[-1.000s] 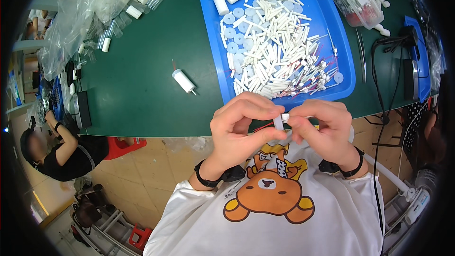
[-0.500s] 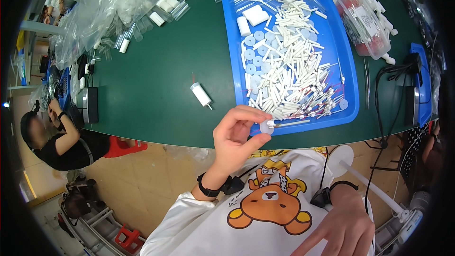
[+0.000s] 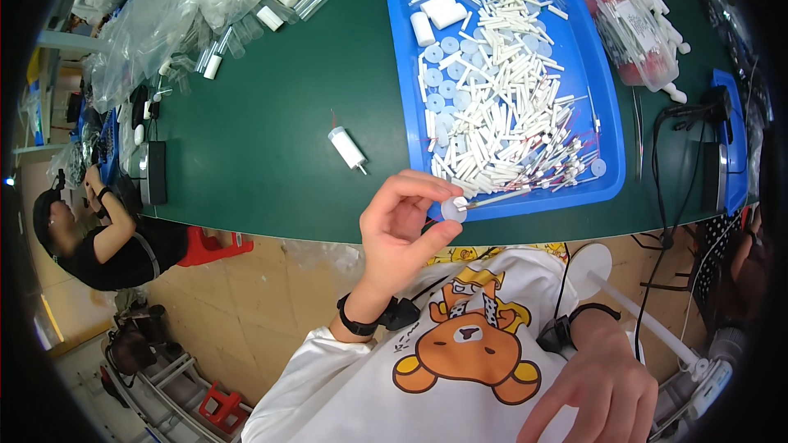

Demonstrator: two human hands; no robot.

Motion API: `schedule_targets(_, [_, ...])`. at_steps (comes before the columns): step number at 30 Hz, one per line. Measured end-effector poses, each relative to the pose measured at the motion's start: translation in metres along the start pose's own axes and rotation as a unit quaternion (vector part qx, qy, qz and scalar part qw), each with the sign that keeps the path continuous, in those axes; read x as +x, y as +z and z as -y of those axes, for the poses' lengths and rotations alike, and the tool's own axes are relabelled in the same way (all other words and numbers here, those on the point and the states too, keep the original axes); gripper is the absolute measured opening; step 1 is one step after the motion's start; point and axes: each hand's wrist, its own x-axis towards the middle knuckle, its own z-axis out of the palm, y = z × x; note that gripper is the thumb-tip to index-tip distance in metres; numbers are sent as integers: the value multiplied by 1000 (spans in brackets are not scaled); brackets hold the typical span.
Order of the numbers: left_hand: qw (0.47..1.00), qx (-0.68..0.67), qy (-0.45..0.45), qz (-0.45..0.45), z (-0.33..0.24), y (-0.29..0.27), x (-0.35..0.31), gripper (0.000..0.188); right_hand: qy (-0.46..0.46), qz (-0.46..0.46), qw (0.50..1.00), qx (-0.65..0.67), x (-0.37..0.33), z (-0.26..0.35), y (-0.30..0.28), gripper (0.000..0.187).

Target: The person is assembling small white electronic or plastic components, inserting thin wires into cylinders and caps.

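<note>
My left hand [image 3: 402, 217] is by the near edge of the blue tray [image 3: 620, 139]. Its thumb and fingers pinch a translucent round disc [image 3: 451, 211], and a thin pale stick [image 3: 501, 198] reaches rightward from the disc's middle. My right hand [image 3: 603, 394] is low at the right, in front of my white shirt, its fingers apart and nothing visible in them. Inside the tray lie many short white sticks [image 3: 513, 107], some with red wires, and pale blue discs [image 3: 435, 102]. Left of the tray, a white cylinder with a thin tip [image 3: 346, 148] rests on the green table.
A clear plastic box [image 3: 630, 33] with red contents and metal tweezers [image 3: 638, 131] are right of the tray. Black cables [image 3: 661, 148] run down beyond them. Plastic bags [image 3: 180, 16], clear tubes and white cylinders fill the far left. A person [image 3: 107, 230] sits at the left.
My left hand has moved slightly left and up, still pinching the disc. My right hand has drifted a little to the right. The whole view has shifted slightly.
</note>
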Motion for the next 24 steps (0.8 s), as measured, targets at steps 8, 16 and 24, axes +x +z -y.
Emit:
schedule_targets(8, [1000, 2, 12, -17, -1, -4, -3, 32, -31, 21, 996, 77, 13, -8, 13, 20])
schedule_targets(16, [999, -4, 1, -40, -2, -4, -4, 26, -30, 98, 988, 117, 3, -15, 18, 28])
schedule_targets(24, [994, 54, -14, -92, -9, 3, 3, 23, 267, 175, 903, -287, -18, -11, -38, 15])
